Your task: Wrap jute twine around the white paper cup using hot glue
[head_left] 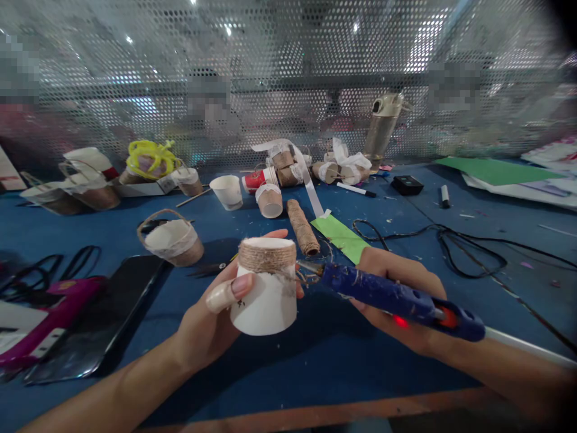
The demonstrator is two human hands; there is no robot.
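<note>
My left hand (211,313) is closed round a white paper cup (265,294), held upside down above the blue table. Brown twine (267,257) is wound round the cup's upper band. My right hand (396,288) grips a blue glue gun (396,297); its nozzle touches the twine at the cup's right side. A red light glows on the gun's body, and a white glue stick juts out behind it.
A spool of twine (303,227), a green paper strip (341,237) and several twine-wrapped cups (269,199) lie behind. A cup basket (174,240), a dark phone (108,313), scissors (54,267) and a pink tool (58,310) sit left. Black cables (451,240) run right. A perforated metal wall (288,72) closes the back.
</note>
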